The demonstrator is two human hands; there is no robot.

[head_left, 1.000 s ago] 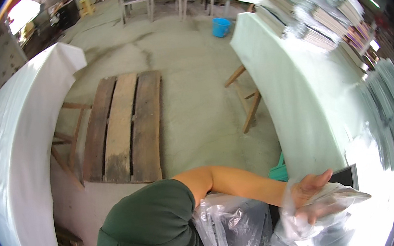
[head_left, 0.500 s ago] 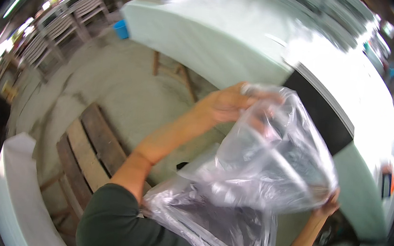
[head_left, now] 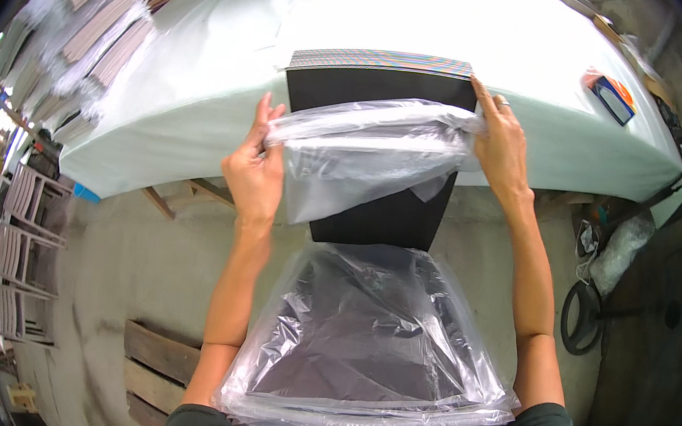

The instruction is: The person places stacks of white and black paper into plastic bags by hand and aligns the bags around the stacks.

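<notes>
A clear plastic bag (head_left: 366, 136) is stretched crosswise between my two hands, its lower part drooping. At its left end my left hand (head_left: 254, 174) is closed on the film, index finger pointing up. My right hand (head_left: 501, 147) grips the right end, its fingertips near the right corner of a stack of thin sheets (head_left: 383, 64). Below that layered edge, a black panel (head_left: 374, 221) extends down past the table's front edge, partly covered by the bag. Close to my body lies a pile of clear plastic bags (head_left: 369, 334).
The table (head_left: 167, 117) wears a pale green-white cover. Wrapped stacks (head_left: 100, 34) stand at its left, a blue and orange box (head_left: 613, 99) at its right. Grey chairs (head_left: 21, 252), a slatted wooden seat (head_left: 160, 365) and a dark wheel-shaped thing (head_left: 581, 318) are lower down.
My view has swung round to face the table squarely. The bag, bunched and billowing before, is now drawn out level between both hands in front of the black panel.
</notes>
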